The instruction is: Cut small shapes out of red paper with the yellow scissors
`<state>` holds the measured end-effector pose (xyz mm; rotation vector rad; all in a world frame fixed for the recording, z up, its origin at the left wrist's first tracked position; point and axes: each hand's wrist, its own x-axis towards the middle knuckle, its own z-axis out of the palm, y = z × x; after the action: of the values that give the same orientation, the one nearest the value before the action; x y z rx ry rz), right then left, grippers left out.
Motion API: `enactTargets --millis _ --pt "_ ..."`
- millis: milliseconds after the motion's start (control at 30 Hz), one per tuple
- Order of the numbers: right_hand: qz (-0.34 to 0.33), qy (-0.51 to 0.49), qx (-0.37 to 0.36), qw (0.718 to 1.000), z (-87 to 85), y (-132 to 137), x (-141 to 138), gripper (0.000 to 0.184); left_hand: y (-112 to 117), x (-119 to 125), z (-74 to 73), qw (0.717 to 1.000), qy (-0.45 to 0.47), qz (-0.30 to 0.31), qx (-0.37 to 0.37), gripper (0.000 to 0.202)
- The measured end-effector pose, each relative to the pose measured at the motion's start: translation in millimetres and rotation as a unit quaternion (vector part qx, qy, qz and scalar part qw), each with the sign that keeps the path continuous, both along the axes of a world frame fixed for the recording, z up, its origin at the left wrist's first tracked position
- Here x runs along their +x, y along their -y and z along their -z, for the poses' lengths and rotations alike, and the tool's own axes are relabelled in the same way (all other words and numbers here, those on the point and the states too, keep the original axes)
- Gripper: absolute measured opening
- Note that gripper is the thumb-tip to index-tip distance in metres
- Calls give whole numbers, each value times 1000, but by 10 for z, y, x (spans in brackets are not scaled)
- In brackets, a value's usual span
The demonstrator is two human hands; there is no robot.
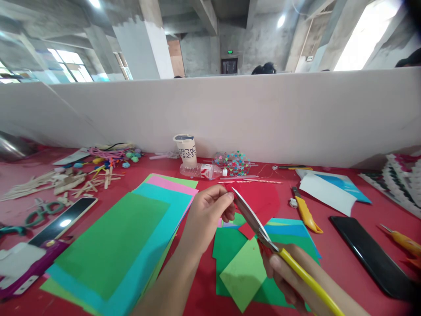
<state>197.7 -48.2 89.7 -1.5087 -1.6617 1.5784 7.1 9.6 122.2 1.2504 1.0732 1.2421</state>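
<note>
Scissors (pixel 250 216) in the tight grip of the right hand (pixel 285 281) meet red paper (pixel 263 199) pinched by the left hand (pixel 207 215), the cut seemingly barely begun.

From the scissors (pixel 256 224), a paper piece (pixel 259 199) sits at twelve o'clock and a paper stack (pixel 125 237) lies at nine. A cup (pixel 186 150) stands at eleven with a bottle (pixel 200 170) lying before it; a knife (pixel 305 213) lies at three, a phone (pixel 373 256) at four.

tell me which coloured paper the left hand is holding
The red piece, pinched in the left hand against the scissors; the other sheets lie flat on the table.
</note>
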Motion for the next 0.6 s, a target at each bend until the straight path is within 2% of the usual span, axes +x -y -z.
enactTargets --millis 233,600 --pt "-15 7 26 1000 11 17 -9 70 -2 10 6 1000 15 1 -3 23" --pt "13 -1 -18 1000 13 13 -33 70 -38 -9 49 999 30 13 -22 24"
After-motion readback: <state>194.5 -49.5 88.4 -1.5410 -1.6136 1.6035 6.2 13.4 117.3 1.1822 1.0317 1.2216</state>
